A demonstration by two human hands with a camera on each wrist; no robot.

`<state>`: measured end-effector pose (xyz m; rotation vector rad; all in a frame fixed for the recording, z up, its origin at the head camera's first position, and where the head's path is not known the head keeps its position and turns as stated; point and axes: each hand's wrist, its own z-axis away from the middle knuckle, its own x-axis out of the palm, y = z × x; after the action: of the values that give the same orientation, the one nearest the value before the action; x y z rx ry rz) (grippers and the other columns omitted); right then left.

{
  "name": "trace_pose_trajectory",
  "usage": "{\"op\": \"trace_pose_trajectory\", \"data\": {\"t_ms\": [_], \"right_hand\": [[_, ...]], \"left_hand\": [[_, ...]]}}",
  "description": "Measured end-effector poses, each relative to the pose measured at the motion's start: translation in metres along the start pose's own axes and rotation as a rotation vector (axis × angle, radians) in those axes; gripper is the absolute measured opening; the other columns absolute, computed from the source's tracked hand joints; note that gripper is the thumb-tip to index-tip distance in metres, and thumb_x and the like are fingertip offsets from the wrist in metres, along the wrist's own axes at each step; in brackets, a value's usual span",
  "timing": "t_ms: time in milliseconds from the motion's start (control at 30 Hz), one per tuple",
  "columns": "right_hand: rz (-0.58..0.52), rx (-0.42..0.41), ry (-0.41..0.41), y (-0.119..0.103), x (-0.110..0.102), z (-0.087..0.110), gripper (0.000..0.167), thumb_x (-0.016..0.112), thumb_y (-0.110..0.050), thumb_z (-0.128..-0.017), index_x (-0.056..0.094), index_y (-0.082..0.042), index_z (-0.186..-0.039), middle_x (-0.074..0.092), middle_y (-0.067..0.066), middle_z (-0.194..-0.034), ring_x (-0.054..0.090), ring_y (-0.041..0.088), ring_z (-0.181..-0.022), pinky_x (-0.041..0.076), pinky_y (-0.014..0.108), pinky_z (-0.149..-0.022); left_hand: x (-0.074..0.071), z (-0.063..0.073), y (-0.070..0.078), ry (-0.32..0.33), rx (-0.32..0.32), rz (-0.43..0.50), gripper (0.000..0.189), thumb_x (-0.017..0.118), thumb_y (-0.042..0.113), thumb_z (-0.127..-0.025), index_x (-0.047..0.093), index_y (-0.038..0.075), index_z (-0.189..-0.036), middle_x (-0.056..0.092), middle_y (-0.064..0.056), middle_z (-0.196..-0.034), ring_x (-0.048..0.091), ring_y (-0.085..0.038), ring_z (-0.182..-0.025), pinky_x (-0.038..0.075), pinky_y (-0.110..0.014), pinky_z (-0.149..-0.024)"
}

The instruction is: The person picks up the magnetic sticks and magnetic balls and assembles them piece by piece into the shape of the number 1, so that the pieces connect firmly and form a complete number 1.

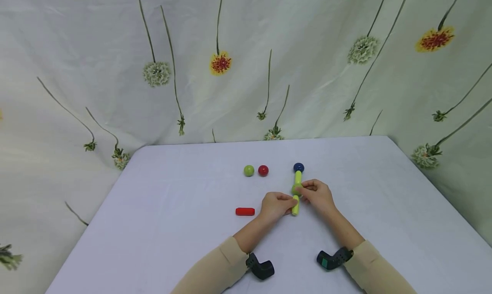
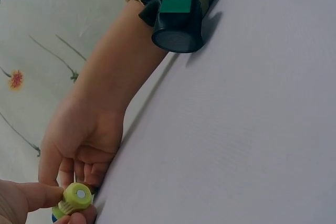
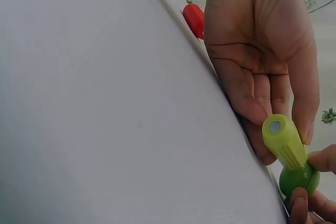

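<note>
A pale, broad tabletop (image 1: pixel 173 234), seen as far as its back edge.
Toward that edge a light-green ball (image 1: pixel 249 170) sits just beside a red ball (image 1: pixel 263 170), not touching; nearer lies a red rod (image 1: pixel 245 211), crosswise. To the right, far to near, run a blue ball (image 1: pixel 298 167), a yellow-green rod (image 1: pixel 298 177), a darker green ball (image 1: pixel 295 191) and a second rod (image 1: pixel 295 210), its contact with the surface unclear.

You held a ribbed yellow-green rod (image 3: pixel 286 142), a silver disc (image 3: pixel 274 126) in its near end, its far end against the green ball (image 3: pixel 293 180) you pinched. Beyond, a second yellow-green rod (image 1: pixel 298 177) extended in line to the glossy blue ball (image 1: pixel 298 167).
</note>
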<state>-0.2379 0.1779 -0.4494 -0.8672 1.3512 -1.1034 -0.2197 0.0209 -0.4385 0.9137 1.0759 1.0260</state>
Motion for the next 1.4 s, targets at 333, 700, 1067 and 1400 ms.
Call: {"op": "trace_pose_trajectory", "data": {"t_ms": [333, 700, 1067, 1400], "right_hand": [[0.002, -0.005, -0.002, 0.0004, -0.0001, -0.0016, 0.035, 0.074, -0.023, -0.087, 0.060, 0.004, -0.105, 0.065, 0.006, -0.081, 0.059, 0.014, -0.066, 0.048, 0.024, -0.059], [-0.006, -0.004, 0.005, -0.0006, 0.0000, -0.0010, 0.035, 0.074, -0.023, -0.087, 0.060, 0.004, -0.106, 0.065, 0.006, -0.082, 0.058, 0.013, -0.065, 0.048, 0.023, -0.059], [-0.006, -0.003, 0.010, -0.0003, 0.0013, 0.0012, 0.035, 0.074, -0.023, -0.087, 0.060, 0.004, -0.105, 0.065, 0.007, -0.082, 0.058, 0.013, -0.066, 0.048, 0.023, -0.059], [0.000, -0.009, 0.007, -0.0014, 0.0009, 0.0021, 0.035, 0.074, -0.023, -0.087, 0.060, 0.004, -0.106, 0.066, 0.007, -0.083, 0.058, 0.013, -0.066, 0.048, 0.024, -0.060]], "left_hand": [[0.0003, -0.0026, -0.0014, 0.002, 0.020, -0.004, 0.019, 0.077, 0.018, -0.084, 0.074, 0.001, -0.091, 0.067, 0.000, -0.080, 0.063, -0.007, -0.066, 0.054, -0.022, -0.065], [0.0017, -0.0044, -0.0016, 0.004, 0.027, -0.010, 0.019, 0.077, 0.019, -0.084, 0.074, 0.000, -0.090, 0.067, -0.001, -0.079, 0.061, -0.007, -0.066, 0.053, -0.021, -0.063], [0.0025, -0.0049, -0.0022, 0.009, 0.041, -0.039, 0.020, 0.077, 0.021, -0.085, 0.074, 0.002, -0.090, 0.066, 0.001, -0.073, 0.058, -0.006, -0.062, 0.047, -0.018, -0.057], [0.0021, -0.0033, 0.0007, 0.010, 0.052, -0.037, 0.019, 0.076, 0.019, -0.084, 0.075, 0.000, -0.090, 0.065, 0.000, -0.072, 0.058, -0.006, -0.060, 0.048, -0.018, -0.057]]}}
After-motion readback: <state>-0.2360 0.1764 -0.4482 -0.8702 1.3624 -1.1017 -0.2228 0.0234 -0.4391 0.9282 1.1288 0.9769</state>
